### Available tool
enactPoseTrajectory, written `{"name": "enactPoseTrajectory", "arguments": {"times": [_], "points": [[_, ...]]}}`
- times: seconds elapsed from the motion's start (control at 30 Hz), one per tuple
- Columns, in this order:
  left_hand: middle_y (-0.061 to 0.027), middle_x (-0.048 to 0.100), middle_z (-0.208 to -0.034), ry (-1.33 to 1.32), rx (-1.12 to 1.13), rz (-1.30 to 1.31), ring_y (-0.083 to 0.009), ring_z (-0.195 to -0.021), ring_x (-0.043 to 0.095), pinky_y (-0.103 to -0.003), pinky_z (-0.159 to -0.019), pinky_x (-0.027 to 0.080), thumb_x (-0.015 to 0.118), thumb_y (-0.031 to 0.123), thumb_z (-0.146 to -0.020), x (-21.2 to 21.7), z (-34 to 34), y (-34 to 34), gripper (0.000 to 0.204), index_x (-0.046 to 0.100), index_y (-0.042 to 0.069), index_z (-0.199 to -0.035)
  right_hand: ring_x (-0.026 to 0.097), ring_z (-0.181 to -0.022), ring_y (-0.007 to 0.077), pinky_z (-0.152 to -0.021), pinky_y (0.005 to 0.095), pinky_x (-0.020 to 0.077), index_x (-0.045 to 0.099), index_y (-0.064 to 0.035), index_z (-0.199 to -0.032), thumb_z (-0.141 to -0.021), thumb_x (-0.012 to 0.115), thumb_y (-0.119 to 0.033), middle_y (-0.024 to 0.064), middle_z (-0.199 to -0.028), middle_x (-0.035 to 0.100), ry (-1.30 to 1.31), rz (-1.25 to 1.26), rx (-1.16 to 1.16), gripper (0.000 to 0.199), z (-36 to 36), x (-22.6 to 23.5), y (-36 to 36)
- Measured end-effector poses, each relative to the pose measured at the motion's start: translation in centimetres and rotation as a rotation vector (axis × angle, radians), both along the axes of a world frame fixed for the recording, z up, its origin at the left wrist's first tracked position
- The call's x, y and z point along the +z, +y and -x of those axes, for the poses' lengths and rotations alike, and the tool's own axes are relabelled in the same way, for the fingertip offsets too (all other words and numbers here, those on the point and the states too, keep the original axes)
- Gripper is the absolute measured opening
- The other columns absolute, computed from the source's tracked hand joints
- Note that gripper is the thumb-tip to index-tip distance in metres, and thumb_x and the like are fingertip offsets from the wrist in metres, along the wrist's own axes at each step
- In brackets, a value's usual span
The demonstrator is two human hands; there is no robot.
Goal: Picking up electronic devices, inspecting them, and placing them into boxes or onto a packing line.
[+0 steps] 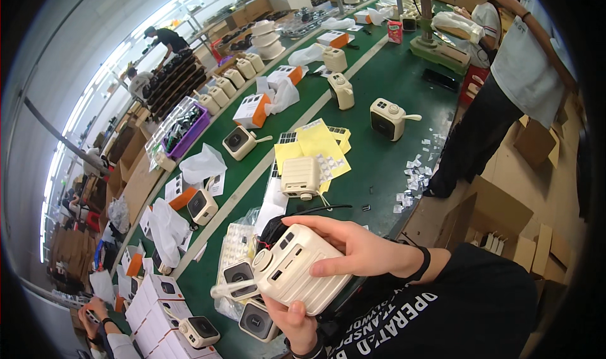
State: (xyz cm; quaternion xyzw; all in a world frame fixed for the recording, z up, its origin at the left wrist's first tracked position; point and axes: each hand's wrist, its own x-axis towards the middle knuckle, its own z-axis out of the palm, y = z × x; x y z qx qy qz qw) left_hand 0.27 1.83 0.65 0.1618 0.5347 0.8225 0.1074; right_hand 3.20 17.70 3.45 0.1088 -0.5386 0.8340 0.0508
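Head view. The cream plastic, box-shaped device with rounded corners [306, 272] is held above the near end of the green-topped desk [379, 173]. The right hand [356, 248] lies along its upper side, fingers extended over the edge, thumb pressed on the ribbed panel. The left hand [295, 324] supports the lower side, thumb against the casing. The fingers of both hands are closed around the device.

Progress, by judgement: the shell appears assembled, with the round cream knob [262, 260] and the pale loop strap [235, 287] fitted. The device is unboxed. Whether a label is applied, or any check is complete, cannot be told.

Appearance: the visible panel carries parallel ribs and small dark slots; no damage is evident. The front is hidden. Beyond it, a second cream ribbed device [300, 176] rests on yellow sticker sheets [319, 141].
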Motion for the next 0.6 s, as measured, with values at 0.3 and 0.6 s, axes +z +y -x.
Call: {"name": "enactPoseTrajectory", "arguments": {"times": [0.3,0.6], "points": [[-0.0152,0.048,-0.112,0.076,0.036,0.134,-0.0242,-0.102,0.052,-0.035,-0.089,0.042,0.043,0.038,-0.082,1.3,1.9,0.3,0.054,0.037,0.003,-0.123,0.047,-0.108,0.0162,-0.091,0.0281,0.0386,0.03,-0.0019,-0.133,-0.08,0.065,-0.017,0.0119,-0.118,0.047,0.005,-0.215,-0.22,0.065,-1.7,-1.0,-1.4],[-0.0111,0.051,-0.115,-0.016,-0.178,0.173,-0.0211,-0.107,0.05,-0.034,-0.093,0.037,0.027,0.067,-0.084,0.1,3.7,0.1,0.072,0.041,0.006,-0.121,0.049,-0.105,0.0143,-0.09,0.0286,0.0393,0.032,-0.0031,-0.132,-0.075,0.07,-0.014,0.0094,-0.116,0.05,-0.046,-0.287,-0.327,0.069,-1.0,-2.2,-1.3]]}}
